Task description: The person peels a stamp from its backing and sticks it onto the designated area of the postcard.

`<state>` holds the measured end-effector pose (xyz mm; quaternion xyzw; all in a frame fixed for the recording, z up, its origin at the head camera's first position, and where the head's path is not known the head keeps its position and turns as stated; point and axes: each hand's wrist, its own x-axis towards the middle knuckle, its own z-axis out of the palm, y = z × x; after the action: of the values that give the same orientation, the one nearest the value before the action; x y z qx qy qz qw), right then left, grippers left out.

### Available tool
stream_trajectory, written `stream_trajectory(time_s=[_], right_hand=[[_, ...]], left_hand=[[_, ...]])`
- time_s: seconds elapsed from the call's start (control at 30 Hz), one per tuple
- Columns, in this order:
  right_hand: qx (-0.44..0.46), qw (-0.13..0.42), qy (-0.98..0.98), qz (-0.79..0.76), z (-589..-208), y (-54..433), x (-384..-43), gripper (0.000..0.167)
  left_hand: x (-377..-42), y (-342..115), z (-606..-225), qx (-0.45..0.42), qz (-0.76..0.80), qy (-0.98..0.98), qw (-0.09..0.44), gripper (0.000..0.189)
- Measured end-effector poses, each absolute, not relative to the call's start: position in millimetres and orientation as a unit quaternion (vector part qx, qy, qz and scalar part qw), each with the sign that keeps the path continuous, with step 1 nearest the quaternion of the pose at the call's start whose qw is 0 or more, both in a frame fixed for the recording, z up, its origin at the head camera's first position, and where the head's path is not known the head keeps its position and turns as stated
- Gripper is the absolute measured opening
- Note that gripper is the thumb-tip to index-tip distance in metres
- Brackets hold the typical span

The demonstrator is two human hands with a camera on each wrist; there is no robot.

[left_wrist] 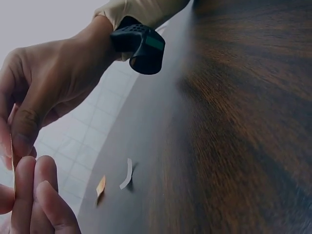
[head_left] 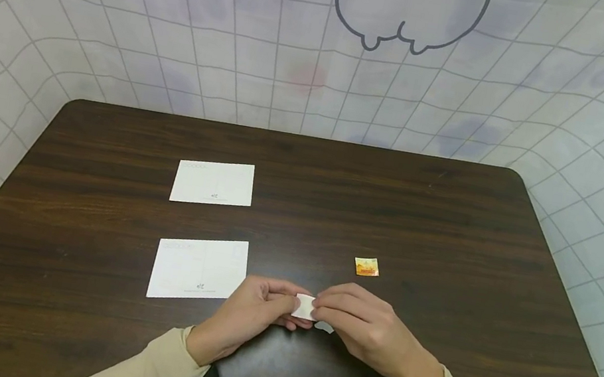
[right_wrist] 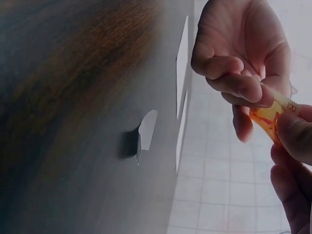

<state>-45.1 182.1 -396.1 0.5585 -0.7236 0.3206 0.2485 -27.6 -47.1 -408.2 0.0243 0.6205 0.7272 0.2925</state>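
Note:
My left hand [head_left: 250,311] and right hand [head_left: 369,325] meet above the near middle of the table. Between them they pinch a small postage stamp [head_left: 304,307], its white back facing the head camera. The right wrist view shows the stamp's printed side [right_wrist: 273,116], yellow and orange with "120" and a toothed edge. Only its thin edge [left_wrist: 13,163] appears in the left wrist view. Just below the hands lies a curled white paper scrap [head_left: 323,327]. A second yellow-orange stamp [head_left: 367,267] lies beyond the right hand.
Two white postcards lie left of centre, one farther back [head_left: 213,183] and one nearer [head_left: 199,269], close to the left hand. The dark wooden table [head_left: 452,228] has rounded far corners. A white gridded cloth [head_left: 272,82] hangs around its far side.

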Motion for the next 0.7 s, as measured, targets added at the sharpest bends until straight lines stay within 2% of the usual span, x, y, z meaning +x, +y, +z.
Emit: stream_trajectory(time_s=[0.47,0.7], right_hand=[[0.568,0.240,-0.722,0.315,-396.3,183.5,-45.0,0.021],[0.560,0.213,-0.738,0.311,-395.4,184.9,-43.5,0.020]], left_hand=[[-29.1,-51.2,-405.8,0.035,0.711,0.636,0.297,0.034],[-30.5,-54.2,-403.9,0.050,0.700,0.650,0.292,0.034]])
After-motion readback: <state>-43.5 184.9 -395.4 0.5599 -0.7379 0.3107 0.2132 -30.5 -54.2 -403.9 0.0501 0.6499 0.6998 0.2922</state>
